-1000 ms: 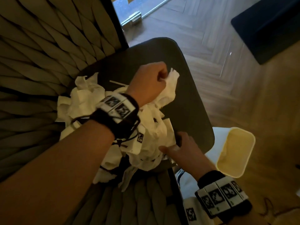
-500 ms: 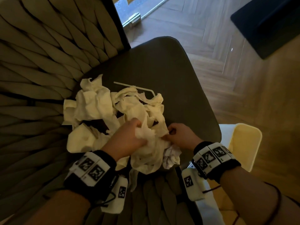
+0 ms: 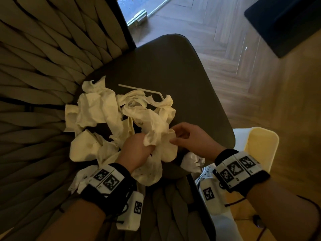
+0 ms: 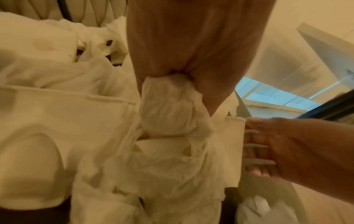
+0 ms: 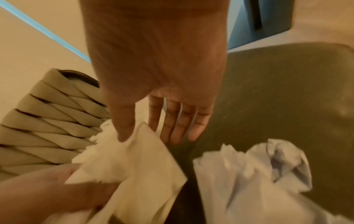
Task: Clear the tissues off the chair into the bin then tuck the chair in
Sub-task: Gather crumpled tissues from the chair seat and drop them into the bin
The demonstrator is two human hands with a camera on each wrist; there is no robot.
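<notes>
Several crumpled cream tissues (image 3: 97, 108) lie heaped on the dark seat (image 3: 173, 70) of the chair, against its woven back (image 3: 34, 66). My left hand (image 3: 139, 150) grips a wad of tissue (image 4: 172, 103) at the near side of the heap, fingers curled round it. My right hand (image 3: 175, 136) is just right of it, fingers nearly straight, thumb resting on the edge of a tissue (image 5: 134, 159). A paler crumpled tissue (image 3: 192, 162) sits at the seat's near edge. The cream bin (image 3: 260, 148) stands on the floor to the right of the chair.
A thin white straw (image 3: 140, 89) lies on the seat beyond the heap. Wooden herringbone floor (image 3: 243, 58) spreads to the right, with a dark blue block (image 3: 286, 23) at the far right. A glass door's base (image 3: 139, 16) is beyond the chair.
My left hand drew back from the seat's far side to the heap's near side, dragging tissues. My right hand came in beside it and its fingers have since straightened.
</notes>
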